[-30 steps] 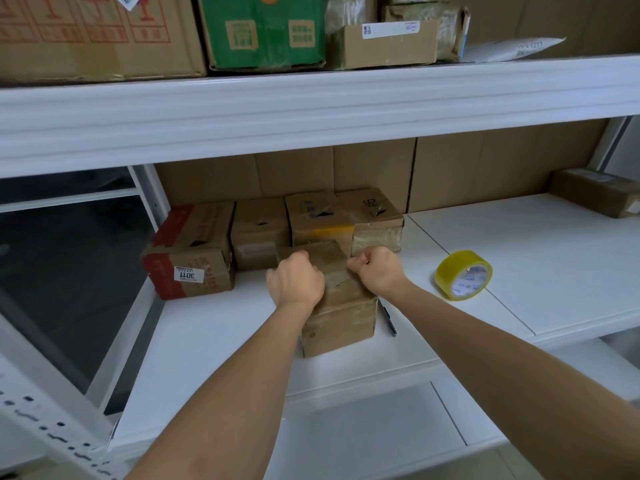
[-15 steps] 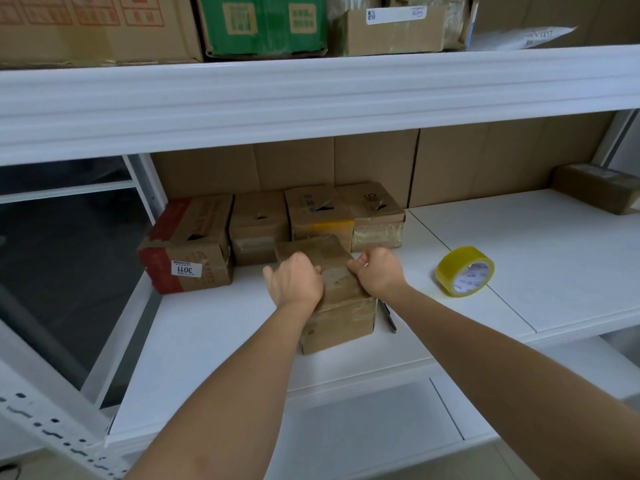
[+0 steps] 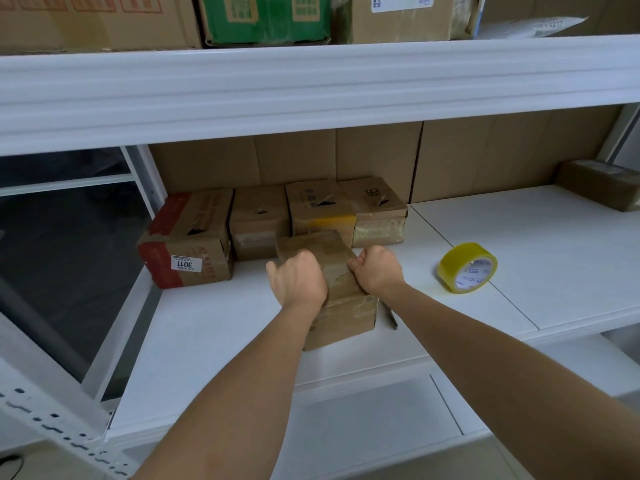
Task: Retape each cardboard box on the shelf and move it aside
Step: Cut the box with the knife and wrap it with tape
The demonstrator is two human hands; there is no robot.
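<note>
A small brown cardboard box [image 3: 341, 317] stands on the white shelf [image 3: 214, 341] near its front edge, wrapped in glossy tape. My left hand [image 3: 298, 280] grips its left top edge with curled fingers. My right hand [image 3: 375, 271] grips the right top edge the same way. A yellow tape roll [image 3: 467, 267] lies on the shelf to the right of the box, apart from both hands. Several more cardboard boxes [image 3: 259, 221] stand in a row against the back, each with a torn hole in its top.
A dark pen or knife [image 3: 391, 317] lies just right of the held box. Another brown box [image 3: 602, 188] sits at the far right. The upper shelf beam [image 3: 311, 88] hangs low overhead, loaded with cartons [image 3: 266, 15]. A lower shelf [image 3: 363, 427] is below.
Both hands stay on the box top with only small shifts; the box looks nudged slightly back and the view has tilted down a little.
</note>
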